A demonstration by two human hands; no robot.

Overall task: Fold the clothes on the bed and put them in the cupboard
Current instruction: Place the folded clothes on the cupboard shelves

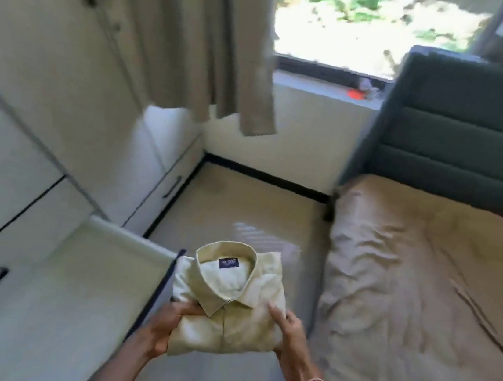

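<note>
A folded pale yellow-green collared shirt (229, 302) is held in the air above the floor, collar pointing away from me. My left hand (166, 326) grips its near left corner, thumb on top. My right hand (288, 339) holds its near right edge, fingers lying along the top. The shirt hovers just right of an open cupboard drawer (97, 282), whose inside looks bare. The bed (420, 308), covered with a wrinkled tan sheet, lies to the right.
White cupboard fronts (28, 129) with black handles fill the left side. A beige curtain (206, 40) hangs beside the window (362, 22). The grey padded headboard (469, 129) stands at the back right. A strip of tan floor (242, 205) runs between cupboard and bed.
</note>
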